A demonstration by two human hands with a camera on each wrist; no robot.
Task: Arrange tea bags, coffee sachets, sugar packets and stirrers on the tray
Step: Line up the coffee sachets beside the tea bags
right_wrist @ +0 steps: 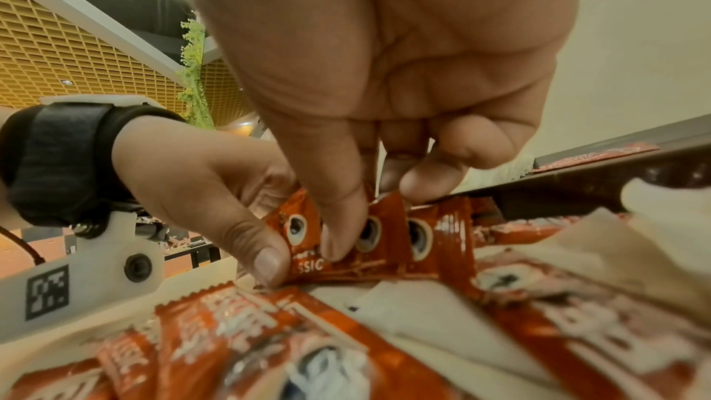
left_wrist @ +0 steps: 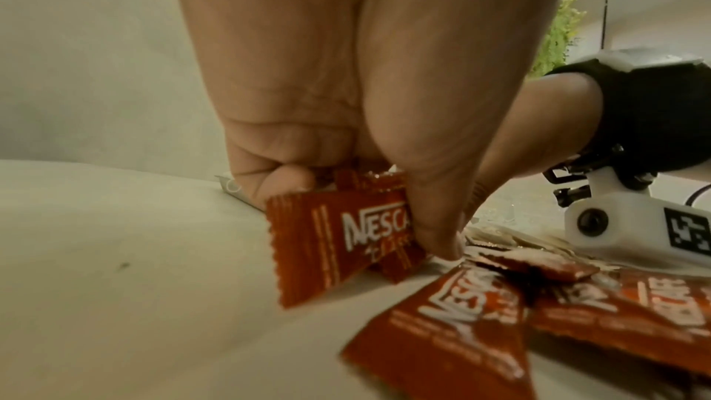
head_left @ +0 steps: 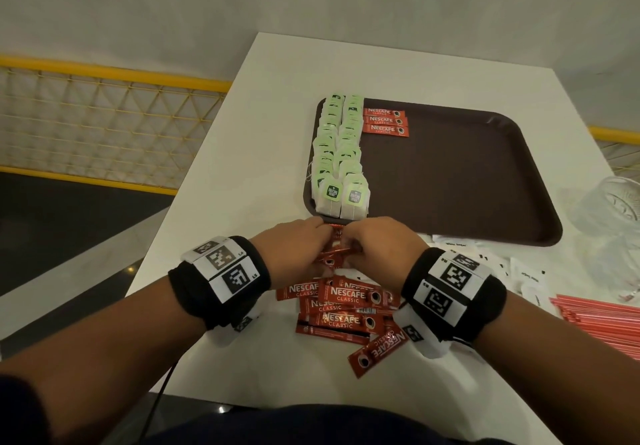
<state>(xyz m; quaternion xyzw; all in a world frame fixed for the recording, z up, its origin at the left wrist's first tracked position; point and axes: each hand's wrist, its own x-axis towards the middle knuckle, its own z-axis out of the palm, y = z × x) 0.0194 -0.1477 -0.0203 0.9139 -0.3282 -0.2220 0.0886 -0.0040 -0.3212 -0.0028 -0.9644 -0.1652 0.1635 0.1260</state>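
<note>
Table: white, set against a pale wall, with a yellow mesh railing seen at the left.
Left hand: fingers and thumb are curled round one end of a small bunch of sachets, held just off the table before the tray's near edge.
Tea bags: laid in two overlapping rows along the tray's left side.
Loose sachets: heaped on the table between the wrists.
Right hand: the bunch's other end is pinched by thumb and fingertips.
Tray: brown; three sachets are stacked beside the tea bags at the far end.
Sugar packets: white, scattered near the tray's right front.
Stirrers: red, piled at the far right.
</note>
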